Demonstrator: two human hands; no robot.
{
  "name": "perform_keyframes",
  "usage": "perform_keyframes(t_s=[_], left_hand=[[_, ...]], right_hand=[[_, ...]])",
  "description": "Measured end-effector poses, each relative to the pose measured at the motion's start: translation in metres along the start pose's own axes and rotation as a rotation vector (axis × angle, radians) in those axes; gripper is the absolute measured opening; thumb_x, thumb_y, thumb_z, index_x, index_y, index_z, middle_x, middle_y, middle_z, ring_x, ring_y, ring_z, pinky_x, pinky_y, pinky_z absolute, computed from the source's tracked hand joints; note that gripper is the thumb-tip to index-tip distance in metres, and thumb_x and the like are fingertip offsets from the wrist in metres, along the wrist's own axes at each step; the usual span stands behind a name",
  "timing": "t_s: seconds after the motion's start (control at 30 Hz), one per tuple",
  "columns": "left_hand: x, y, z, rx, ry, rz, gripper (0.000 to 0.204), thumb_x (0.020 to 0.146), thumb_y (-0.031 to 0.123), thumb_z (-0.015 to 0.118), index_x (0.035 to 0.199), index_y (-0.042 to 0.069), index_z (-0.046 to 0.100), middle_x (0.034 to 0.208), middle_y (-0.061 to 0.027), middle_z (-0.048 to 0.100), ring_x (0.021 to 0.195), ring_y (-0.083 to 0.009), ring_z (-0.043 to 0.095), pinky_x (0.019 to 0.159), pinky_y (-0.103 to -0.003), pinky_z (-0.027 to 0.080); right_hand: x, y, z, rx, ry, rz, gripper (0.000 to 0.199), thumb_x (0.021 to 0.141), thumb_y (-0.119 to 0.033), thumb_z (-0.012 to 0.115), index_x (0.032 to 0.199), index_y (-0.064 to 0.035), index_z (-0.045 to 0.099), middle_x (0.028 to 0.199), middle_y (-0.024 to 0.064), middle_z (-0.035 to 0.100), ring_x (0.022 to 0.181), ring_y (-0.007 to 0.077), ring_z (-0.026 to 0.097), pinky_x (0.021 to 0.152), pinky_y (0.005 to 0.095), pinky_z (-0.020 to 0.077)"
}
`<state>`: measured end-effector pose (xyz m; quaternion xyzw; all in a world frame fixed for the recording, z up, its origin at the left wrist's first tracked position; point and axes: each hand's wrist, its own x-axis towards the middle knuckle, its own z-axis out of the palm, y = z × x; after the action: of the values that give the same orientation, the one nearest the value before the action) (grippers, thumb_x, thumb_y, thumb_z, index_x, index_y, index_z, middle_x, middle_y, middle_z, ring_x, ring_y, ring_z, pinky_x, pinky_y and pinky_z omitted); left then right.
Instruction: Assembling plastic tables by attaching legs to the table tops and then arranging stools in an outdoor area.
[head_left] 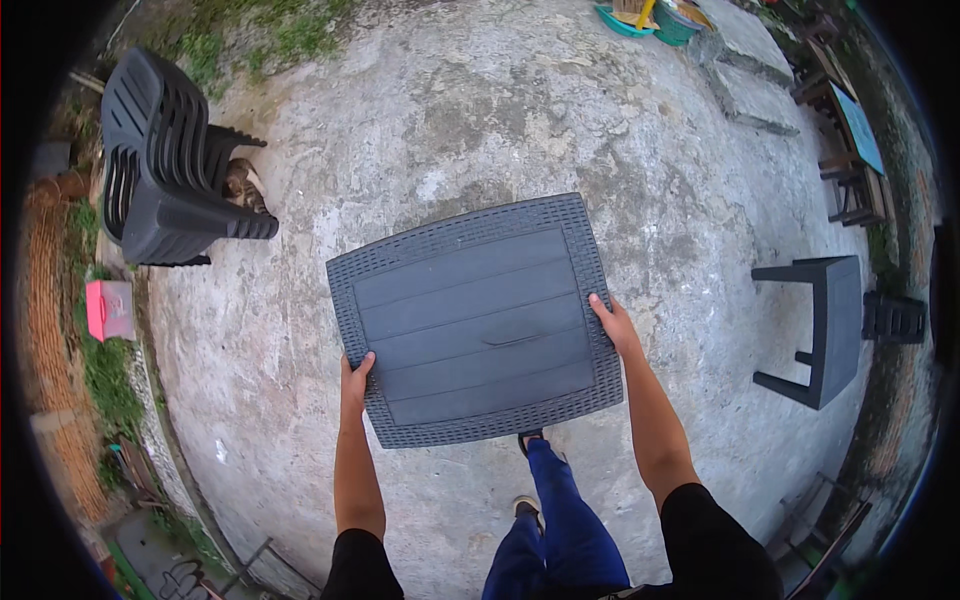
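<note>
Held out in front of me is a dark grey plastic table (pixel 470 320) with a woven-pattern border and a slatted middle. Its top faces up toward me and it is slightly turned; its legs are hidden beneath. My left hand (pixel 356 380) grips the left edge, thumb on top. On the opposite edge, a little farther forward, my right hand (pixel 613 322) is closed with its thumb over the rim. The fingers of both hands are mostly hidden under the table. Below it show my blue trousers and my feet on the concrete.
Stacked dark plastic chairs (pixel 165 170) stand at the left, with a cat (pixel 243 186) beside them. A pink-lidded box (pixel 110 310) sits at the left edge. Another dark table (pixel 835 330) is at the right, near a dark stool (pixel 893 318). Concrete slabs (pixel 745 75) and basins (pixel 628 20) lie far right.
</note>
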<state>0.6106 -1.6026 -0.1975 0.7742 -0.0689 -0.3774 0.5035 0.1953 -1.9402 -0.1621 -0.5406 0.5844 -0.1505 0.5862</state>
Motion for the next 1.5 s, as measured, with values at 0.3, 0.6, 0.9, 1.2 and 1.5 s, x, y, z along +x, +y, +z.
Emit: perform_keyframes(t_s=[0.3, 0.6, 0.9, 1.2, 1.5], left_hand=[[0.058, 0.140, 0.056, 0.302, -0.189, 0.130, 0.055, 0.080, 0.030, 0.074, 0.119, -0.005, 0.058, 0.108, -0.0136, 0.065, 0.095, -0.0233, 0.062, 0.086, -0.034, 0.048], [0.178, 0.284, 0.169, 1.039, -0.375, 0.432, 0.072, 0.077, 0.057, 0.064, 0.123, 0.002, 0.057, 0.113, -0.0211, 0.065, 0.107, -0.0356, 0.062, 0.094, -0.039, 0.045], [0.193, 0.250, 0.219, 0.958, -0.756, 0.460, 0.089, 0.080, 0.049, 0.070, 0.138, -0.009, 0.037, 0.138, -0.0251, 0.047, 0.128, -0.0319, 0.047, 0.106, -0.038, 0.035], [0.183, 0.202, 0.168, 0.854, -1.050, 0.463, 0.073, 0.083, 0.030, 0.070, 0.136, -0.009, 0.039, 0.135, -0.0246, 0.047, 0.125, -0.0332, 0.046, 0.106, -0.038, 0.035], [0.170, 0.165, 0.184, 1.327, -0.831, 0.348, 0.109, 0.068, 0.027, 0.082, 0.147, -0.003, 0.015, 0.146, -0.0277, 0.032, 0.133, -0.0385, 0.039, 0.107, -0.042, 0.036]], right_hand=[[-0.077, 0.025, -0.016, 0.426, 0.257, 0.055, 0.068, 0.090, -0.045, 0.063, 0.134, 0.0047, 0.047, 0.123, 0.0174, 0.059, 0.110, 0.0226, 0.057, 0.095, 0.0328, 0.0446], [-0.228, 0.055, 0.142, 1.055, 0.132, 0.362, 0.069, 0.076, -0.014, 0.080, 0.133, 0.0036, 0.044, 0.125, 0.0145, 0.057, 0.115, 0.0262, 0.055, 0.100, 0.0384, 0.0430], [-0.258, 0.106, 0.278, 1.346, 0.593, 0.277, 0.066, 0.072, -0.010, 0.082, 0.128, 0.0008, 0.048, 0.118, 0.0107, 0.060, 0.110, 0.0231, 0.057, 0.098, 0.0378, 0.0440], [-0.310, 0.128, 0.303, 1.225, 0.804, 0.134, 0.082, 0.068, -0.012, 0.085, 0.139, -0.0055, 0.042, 0.125, 0.0097, 0.058, 0.118, 0.0234, 0.053, 0.103, 0.0364, 0.0384], [-0.319, 0.129, 0.295, 1.161, 0.527, 0.714, 0.088, 0.062, -0.018, 0.088, 0.138, -0.0087, 0.045, 0.133, 0.0100, 0.052, 0.126, 0.0289, 0.046, 0.100, 0.0508, 0.0405]])
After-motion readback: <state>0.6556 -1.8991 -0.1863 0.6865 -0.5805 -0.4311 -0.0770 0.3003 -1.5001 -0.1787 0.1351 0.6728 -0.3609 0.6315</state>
